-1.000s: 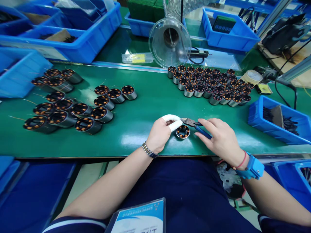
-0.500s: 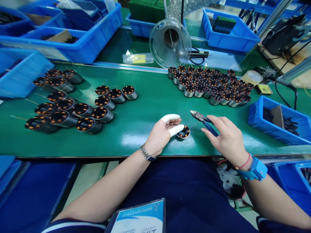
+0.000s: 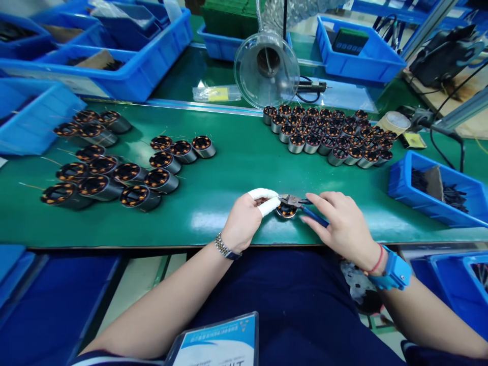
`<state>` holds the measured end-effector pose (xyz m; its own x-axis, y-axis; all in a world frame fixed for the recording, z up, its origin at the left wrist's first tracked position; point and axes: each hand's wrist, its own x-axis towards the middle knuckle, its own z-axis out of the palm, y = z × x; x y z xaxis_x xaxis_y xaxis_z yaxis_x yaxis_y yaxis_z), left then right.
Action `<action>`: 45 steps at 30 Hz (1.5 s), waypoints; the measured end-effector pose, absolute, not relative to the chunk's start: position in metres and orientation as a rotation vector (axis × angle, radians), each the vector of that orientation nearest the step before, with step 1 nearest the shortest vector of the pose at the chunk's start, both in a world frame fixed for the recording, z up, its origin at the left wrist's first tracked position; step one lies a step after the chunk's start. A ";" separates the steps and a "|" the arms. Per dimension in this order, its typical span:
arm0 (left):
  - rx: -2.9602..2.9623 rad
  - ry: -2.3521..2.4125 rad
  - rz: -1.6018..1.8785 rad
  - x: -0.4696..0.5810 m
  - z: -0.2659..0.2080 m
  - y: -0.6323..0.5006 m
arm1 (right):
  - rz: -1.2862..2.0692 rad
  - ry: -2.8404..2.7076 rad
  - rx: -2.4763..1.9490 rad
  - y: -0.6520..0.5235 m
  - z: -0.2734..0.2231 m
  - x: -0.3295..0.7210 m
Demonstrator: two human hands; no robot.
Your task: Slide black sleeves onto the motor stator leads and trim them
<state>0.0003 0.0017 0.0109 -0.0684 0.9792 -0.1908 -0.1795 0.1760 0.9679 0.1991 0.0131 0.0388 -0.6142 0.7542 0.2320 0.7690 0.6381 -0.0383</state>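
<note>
A single motor stator [image 3: 286,211], a metal ring with copper windings, stands on the green bench in front of me. My right hand [image 3: 337,221] grips blue-handled side cutters [image 3: 293,200], whose jaws lie across the top of the stator and reach my left fingertips. At the stator's left edge, my left hand [image 3: 249,213] has its thumb and forefinger, both in white finger covers, pinched together. Whatever is between them is too small to make out; the stator itself rests on the bench.
Stators with long loose wires [image 3: 101,165] stand in groups on the left. A tight block of stators [image 3: 331,132] is at the back right. Behind is a clear extraction funnel [image 3: 267,71]. A blue bin [image 3: 438,188] of dark parts sits at right, larger blue bins [image 3: 141,76] at back left.
My right hand has moved left and down, bringing the cutters from beside the stator to over its top. My left fingers have drawn together and moved slightly left.
</note>
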 end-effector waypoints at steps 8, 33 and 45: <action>0.912 1.209 1.212 0.001 0.009 0.001 | -0.099 -2.622 -1.247 0.014 0.036 0.196; 1.775 1.738 0.822 -0.040 0.002 -0.020 | -0.406 -2.538 -1.623 0.035 0.021 0.270; 1.721 1.794 0.803 -0.043 -0.001 -0.022 | 0.240 -2.643 -1.122 0.020 0.020 0.172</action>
<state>-0.0431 -0.0216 -0.0012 -0.0544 0.9981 0.0301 0.6875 0.0156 0.7260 0.1723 0.0203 0.0204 -0.6682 0.7238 0.1722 0.6808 0.6882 -0.2507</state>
